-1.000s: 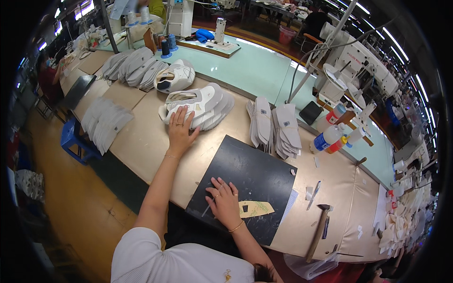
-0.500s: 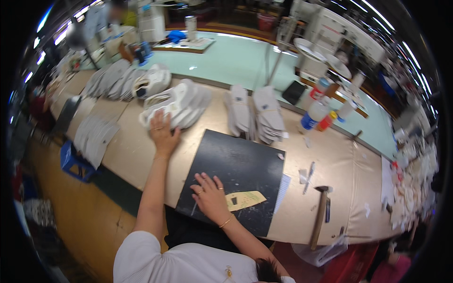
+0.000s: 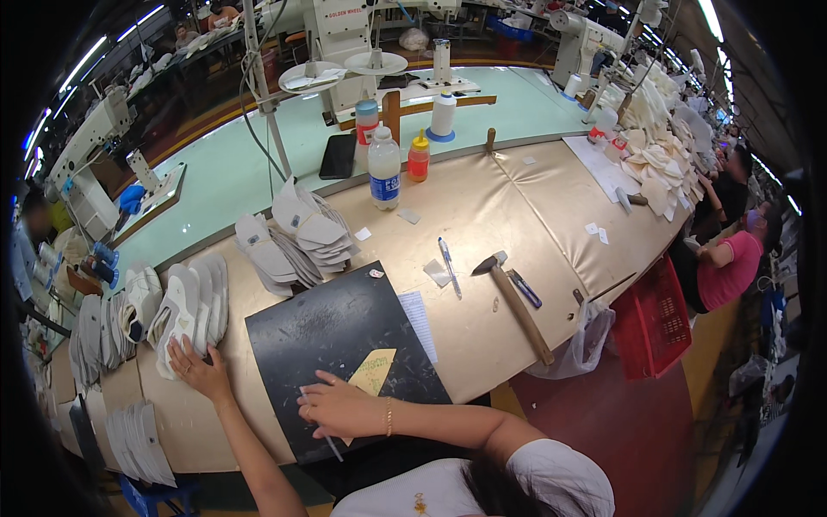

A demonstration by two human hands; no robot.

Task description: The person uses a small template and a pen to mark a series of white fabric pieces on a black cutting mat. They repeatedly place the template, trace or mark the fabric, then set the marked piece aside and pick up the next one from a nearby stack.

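Note:
My left hand point(image 3: 200, 369) lies with its fingers spread on the near end of a fanned stack of white shoe uppers point(image 3: 191, 302). My right hand point(image 3: 343, 408) is over a black mat point(image 3: 293, 345), its fingers curled round a slim, silvery pen point(image 3: 332, 447) whose lower end points toward me. Under and beside that hand is a yellow pattern piece point(image 3: 376, 369) with green markings, partly covered by the hand.
Grey shoe pieces point(image 3: 297, 233) stand in stacks beyond the mat, with more grey pieces point(image 3: 139, 444) at the left edge. A hammer point(image 3: 517, 306), a pen point(image 3: 449, 267) and a blue cutter point(image 3: 524, 289) lie right. Bottles point(image 3: 384, 168) and a phone point(image 3: 338, 156) stand farther back.
The view has swung to the right, so the table sits farther left in it. My right hand has closed on the pen that lay beside it; my left hand stays on the white uppers.

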